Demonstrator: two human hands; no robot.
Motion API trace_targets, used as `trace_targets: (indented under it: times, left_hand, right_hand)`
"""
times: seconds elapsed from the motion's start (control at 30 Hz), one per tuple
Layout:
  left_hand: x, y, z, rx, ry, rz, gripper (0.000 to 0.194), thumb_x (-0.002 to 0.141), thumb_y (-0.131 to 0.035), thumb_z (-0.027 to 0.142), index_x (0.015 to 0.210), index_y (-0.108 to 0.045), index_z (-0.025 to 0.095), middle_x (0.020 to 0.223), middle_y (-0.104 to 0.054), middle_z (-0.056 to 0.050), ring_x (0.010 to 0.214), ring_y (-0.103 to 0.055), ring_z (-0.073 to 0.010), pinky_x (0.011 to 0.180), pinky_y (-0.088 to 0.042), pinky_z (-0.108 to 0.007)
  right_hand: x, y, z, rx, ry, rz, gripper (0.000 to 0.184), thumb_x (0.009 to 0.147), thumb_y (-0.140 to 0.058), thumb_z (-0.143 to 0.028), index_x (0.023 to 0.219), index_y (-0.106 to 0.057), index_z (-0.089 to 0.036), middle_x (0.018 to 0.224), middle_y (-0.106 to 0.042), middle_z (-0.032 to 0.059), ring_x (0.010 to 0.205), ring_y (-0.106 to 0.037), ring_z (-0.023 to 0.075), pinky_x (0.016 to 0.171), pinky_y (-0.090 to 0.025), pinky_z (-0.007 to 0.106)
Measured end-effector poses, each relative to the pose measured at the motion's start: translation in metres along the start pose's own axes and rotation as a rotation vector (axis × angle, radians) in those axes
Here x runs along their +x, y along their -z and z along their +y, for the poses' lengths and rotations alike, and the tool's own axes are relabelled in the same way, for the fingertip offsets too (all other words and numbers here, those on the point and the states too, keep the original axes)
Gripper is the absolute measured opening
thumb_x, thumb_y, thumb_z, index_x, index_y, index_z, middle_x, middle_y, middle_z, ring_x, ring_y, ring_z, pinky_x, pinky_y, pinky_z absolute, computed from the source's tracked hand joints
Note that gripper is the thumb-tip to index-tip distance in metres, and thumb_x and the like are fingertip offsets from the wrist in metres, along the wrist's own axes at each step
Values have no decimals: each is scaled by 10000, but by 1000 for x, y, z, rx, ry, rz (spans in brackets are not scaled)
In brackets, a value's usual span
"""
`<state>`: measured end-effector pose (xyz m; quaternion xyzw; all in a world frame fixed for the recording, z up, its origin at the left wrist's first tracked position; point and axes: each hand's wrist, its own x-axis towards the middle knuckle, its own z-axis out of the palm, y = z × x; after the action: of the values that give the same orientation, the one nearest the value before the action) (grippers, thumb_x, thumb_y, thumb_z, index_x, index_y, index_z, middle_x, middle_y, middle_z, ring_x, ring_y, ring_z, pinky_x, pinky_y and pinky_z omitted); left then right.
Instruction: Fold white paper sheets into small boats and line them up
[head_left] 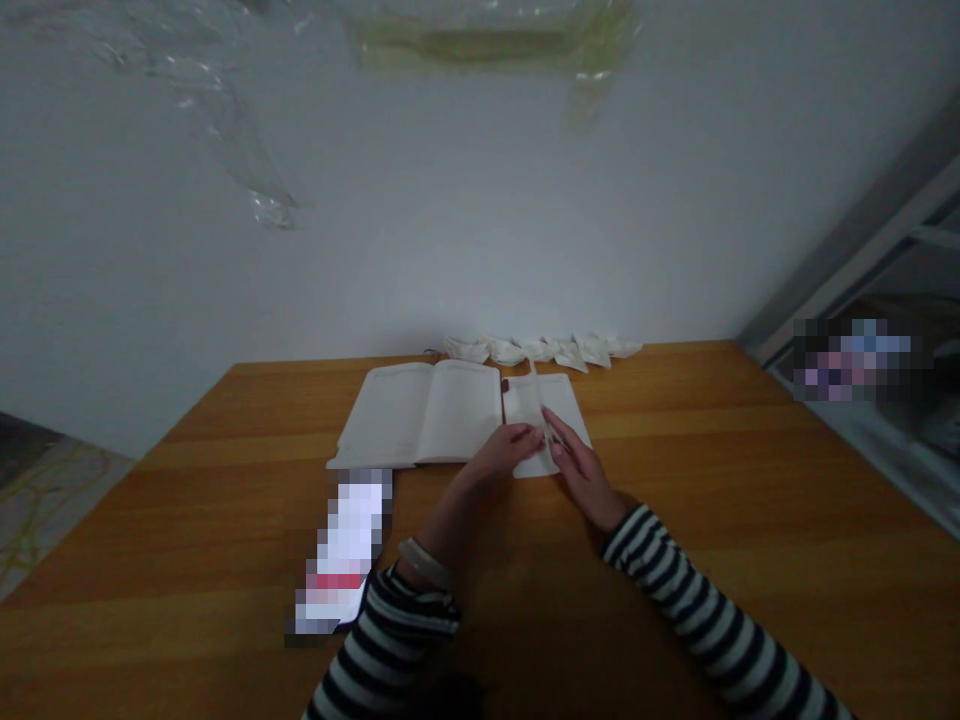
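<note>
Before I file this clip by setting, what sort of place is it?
Probably a desk-like spot in an indoor room; home or workplace, I can't tell. The signs are a wooden tabletop set up to a pale wall, and an open notebook lying on it.

The left fingers (pixel 529 438) and the right fingers (pixel 556 418) are close together, and a thin sheet of paper (pixel 534 388) is between them. Below the fingers, a flat paper (pixel 571 402) lies on the desk (pixel 675 440). To the left of the fingers is the open notebook (pixel 391 410), just beside this flat paper. Nearer to the person, also left of the fingers, lies the phone (pixel 351 530). Behind the fingers, the folded papers (pixel 571 354) lie in a row along the desk's far edge, before the wall (pixel 487 220).
</note>
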<state>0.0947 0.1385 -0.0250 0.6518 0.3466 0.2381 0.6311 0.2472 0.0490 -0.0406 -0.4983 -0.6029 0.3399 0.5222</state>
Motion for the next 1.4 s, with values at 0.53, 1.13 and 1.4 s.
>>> trace_targets:
  times: [0.53, 1.13, 1.4]
  left_hand:
    - [4, 0, -5, 2, 18, 10, 500, 725, -609, 639, 660, -561, 146, 625, -516, 15, 621, -463, -126, 620, -405, -249]
    - [-13, -4, 45, -58, -45, 193, 316, 795, -602, 434, 669, -454, 184, 676, -432, 39, 685, -457, -120, 711, -454, -251]
    - [-95, 14, 80, -327, -76, 278, 343, 798, -670, 482, 740, -545, 167, 727, -526, 20, 717, -501, -123, 696, -427, -225]
  right_hand:
    - [1, -1, 4, 41, 2, 109, 464, 1008, -375, -462, 1421, -476, -276, 1489, -485, 53, 1386, -426, 223, 1190, -285, 454]
    - [7, 6, 24, 236, -37, 199, 741, 935, -293, -681, 1538, -75, -311, 1614, -224, 124, 1427, -364, 243, 1146, -304, 512]
    - [-9, 3, 5, 150, 29, 337, 939, 831, -646, -513, 1544, -79, -289, 1592, -263, 143, 1399, -391, 284, 1119, -350, 534]
